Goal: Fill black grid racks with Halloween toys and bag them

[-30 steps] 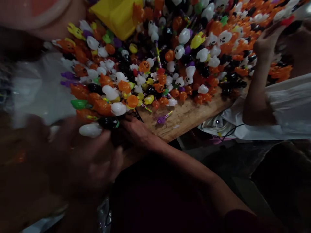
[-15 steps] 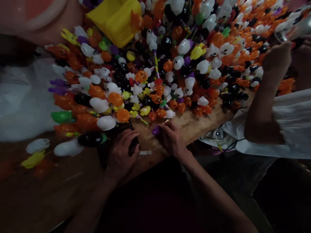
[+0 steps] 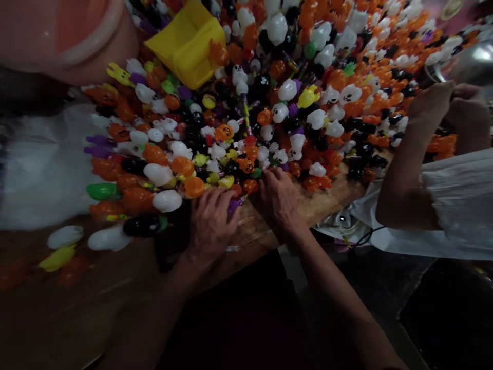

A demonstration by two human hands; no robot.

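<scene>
At the near edge of a heap of small plastic toys, my left hand (image 3: 213,221) is curled with its palm down. A small purple toy piece (image 3: 235,204) shows between its thumb and forefinger. My right hand (image 3: 280,198) is just to the right, fingers bent down against the front of the heap. Its fingertips are partly hidden, and what they grip cannot be made out. An orange round toy (image 3: 250,186) and a green piece (image 3: 257,173) lie close to those fingers. A dark tray-like object (image 3: 171,249) sits under and left of my left hand.
The heap of orange, white and black figures spreads across the wooden table (image 3: 262,226). A yellow scoop (image 3: 188,46) rests on it; a pink tub (image 3: 96,46) and white plastic bag (image 3: 46,164) stand left. At right, another person's hands (image 3: 435,100) hold near a shiny metal bowl (image 3: 468,61).
My right hand has moved up to the heap, away from the purple piece it held. My left hand has moved right, and the purple piece is now at its fingers. The view has shifted slightly.
</scene>
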